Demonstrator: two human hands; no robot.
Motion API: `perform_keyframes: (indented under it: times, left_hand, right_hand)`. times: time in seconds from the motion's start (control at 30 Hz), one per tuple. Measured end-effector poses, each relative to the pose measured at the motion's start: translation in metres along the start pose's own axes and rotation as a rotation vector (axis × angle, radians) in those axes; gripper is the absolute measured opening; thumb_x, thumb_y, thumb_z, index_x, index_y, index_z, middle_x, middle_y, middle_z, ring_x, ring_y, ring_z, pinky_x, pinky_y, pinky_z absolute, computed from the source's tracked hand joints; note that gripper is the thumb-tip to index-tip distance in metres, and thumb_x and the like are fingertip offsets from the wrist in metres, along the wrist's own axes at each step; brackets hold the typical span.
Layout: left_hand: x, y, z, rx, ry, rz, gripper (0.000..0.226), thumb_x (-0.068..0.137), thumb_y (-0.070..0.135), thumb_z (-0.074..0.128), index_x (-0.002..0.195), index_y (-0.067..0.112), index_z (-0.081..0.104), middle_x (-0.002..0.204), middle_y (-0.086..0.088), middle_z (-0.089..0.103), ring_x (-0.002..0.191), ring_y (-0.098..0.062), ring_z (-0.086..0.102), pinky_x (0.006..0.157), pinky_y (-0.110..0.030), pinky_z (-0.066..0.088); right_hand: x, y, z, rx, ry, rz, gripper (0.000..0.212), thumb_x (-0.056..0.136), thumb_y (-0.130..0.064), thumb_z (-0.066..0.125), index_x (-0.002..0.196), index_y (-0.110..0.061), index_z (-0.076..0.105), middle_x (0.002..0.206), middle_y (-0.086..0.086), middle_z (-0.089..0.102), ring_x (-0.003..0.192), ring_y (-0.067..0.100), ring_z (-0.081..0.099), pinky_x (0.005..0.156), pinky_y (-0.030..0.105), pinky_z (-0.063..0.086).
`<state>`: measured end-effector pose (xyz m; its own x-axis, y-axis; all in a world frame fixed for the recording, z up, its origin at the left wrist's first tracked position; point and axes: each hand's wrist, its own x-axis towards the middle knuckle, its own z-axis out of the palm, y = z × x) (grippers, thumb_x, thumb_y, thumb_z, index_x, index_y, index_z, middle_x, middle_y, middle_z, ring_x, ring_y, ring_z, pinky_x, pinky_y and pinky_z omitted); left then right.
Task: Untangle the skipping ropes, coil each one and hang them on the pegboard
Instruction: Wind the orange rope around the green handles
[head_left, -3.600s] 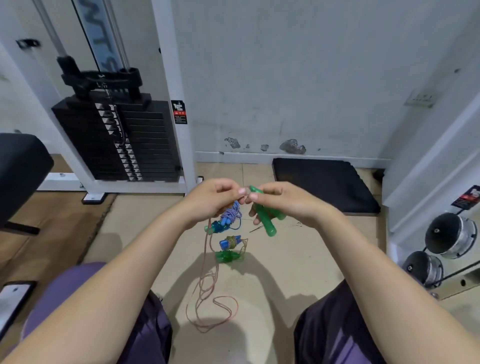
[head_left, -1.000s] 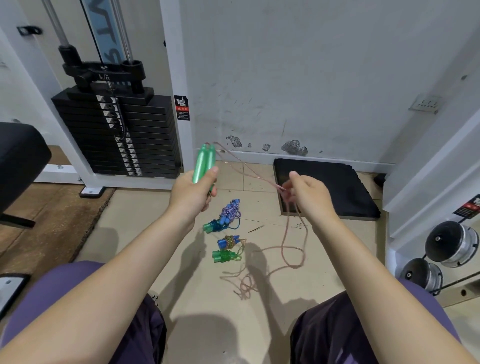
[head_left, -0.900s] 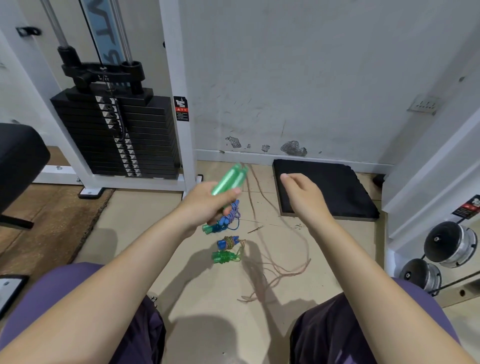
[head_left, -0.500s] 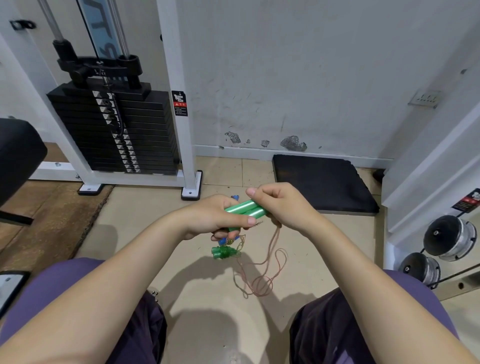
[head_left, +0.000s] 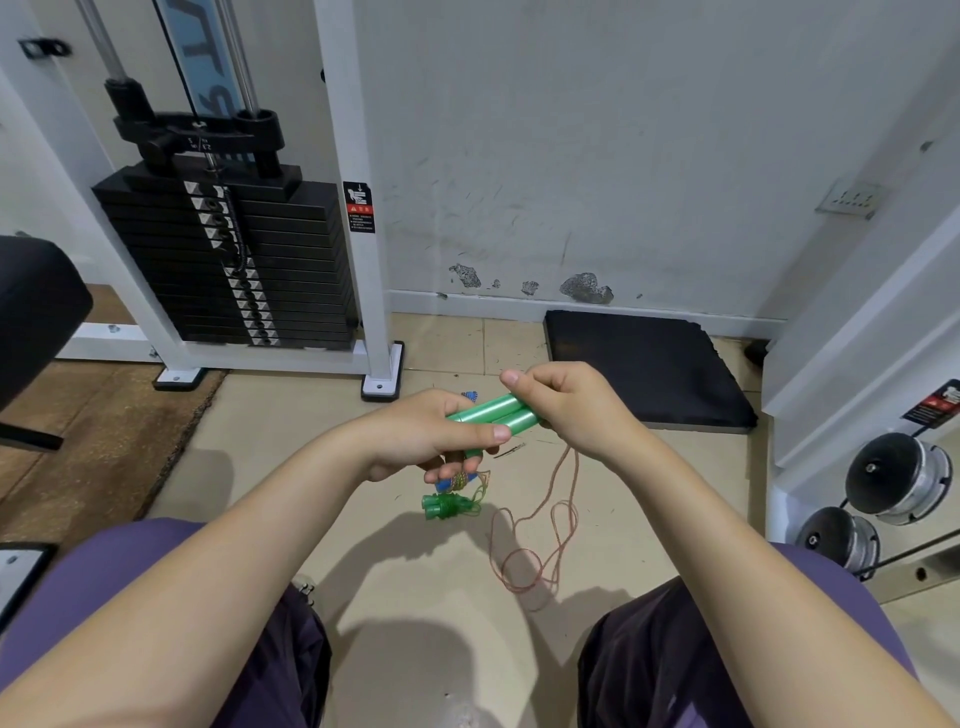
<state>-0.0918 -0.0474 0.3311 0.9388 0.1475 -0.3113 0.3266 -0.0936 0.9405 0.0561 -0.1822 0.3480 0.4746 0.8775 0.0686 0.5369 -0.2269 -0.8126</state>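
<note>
Two green handles (head_left: 496, 417) lie side by side, level, in front of me. My left hand (head_left: 423, 441) grips their left end, thumb along the near side. My right hand (head_left: 569, 402) closes its fingers over their right end. A thin pink rope (head_left: 558, 512) hangs from under my right hand and loops on the floor. Below my left hand lie a coiled rope bundle with dark green handles (head_left: 448, 506) and part of a blue-handled bundle (head_left: 457, 482), mostly hidden by my fingers. No pegboard is in view.
A black weight stack (head_left: 234, 260) in a white frame stands at the back left. A black mat (head_left: 644, 366) lies against the wall. Dumbbells (head_left: 898, 480) sit on a rack at right. My knees frame the tiled floor (head_left: 441, 597); a black seat pad (head_left: 36, 306) is at left.
A second ago my hands were apart, the left raising the handles and the right drawing the pink rope out. Now both hands meet on the level handles, and the rope has slackened onto the floor.
</note>
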Motion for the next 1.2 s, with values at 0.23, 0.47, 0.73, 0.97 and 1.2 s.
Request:
perform_keyframes:
  times: [0.23,0.47,0.73,0.97,1.2]
  left_hand:
    - [-0.002,0.001,0.0,-0.028,-0.107,0.037,0.032,0.094,0.041,0.061,0.093,0.009,0.053,0.063,-0.007,0.058,0.042,-0.015,0.051,0.04,-0.021,0.039]
    - [0.005,0.002,-0.012,-0.417,0.328,0.24,0.029,0.098,0.037,0.058,0.092,0.01,0.054,0.06,0.0,0.051,0.038,-0.008,0.033,0.037,-0.017,0.027]
    - [0.006,-0.004,-0.017,-0.013,0.558,0.122,0.024,0.097,0.038,0.061,0.087,0.016,0.057,0.056,0.001,0.056,0.04,-0.01,0.038,0.039,-0.019,0.03]
    - [0.005,-0.001,-0.02,-0.232,0.813,0.258,0.022,0.099,0.031,0.058,0.085,0.015,0.055,0.055,0.003,0.053,0.037,-0.006,0.038,0.036,-0.016,0.029]
    - [0.006,-0.003,-0.027,-0.371,0.969,0.246,0.025,0.101,0.033,0.055,0.086,0.013,0.052,0.061,-0.003,0.051,0.04,-0.01,0.037,0.039,-0.018,0.029]
  right_hand:
    - [0.001,0.002,0.001,0.197,0.023,0.051,0.052,0.096,-0.043,0.057,0.065,-0.002,0.052,0.049,-0.006,0.036,0.044,0.008,0.031,0.044,0.017,0.027]
    - [0.008,0.009,-0.006,0.38,0.221,0.168,0.022,0.093,-0.031,0.063,0.094,-0.014,0.048,0.07,0.003,0.058,0.049,0.013,0.052,0.046,0.021,0.042]
    - [0.008,0.01,0.007,-0.038,0.113,0.067,0.017,0.083,-0.014,0.075,0.077,-0.024,0.062,0.074,-0.004,0.064,0.059,0.012,0.058,0.059,0.027,0.049]
    - [0.009,0.009,-0.003,0.042,0.138,0.05,0.018,0.087,-0.015,0.071,0.087,-0.026,0.057,0.074,0.002,0.058,0.057,0.016,0.049,0.056,0.03,0.045]
    - [0.011,0.02,-0.029,0.033,0.176,0.1,0.016,0.091,-0.035,0.066,0.085,-0.021,0.07,0.062,-0.006,0.051,0.05,0.008,0.038,0.052,0.024,0.034]
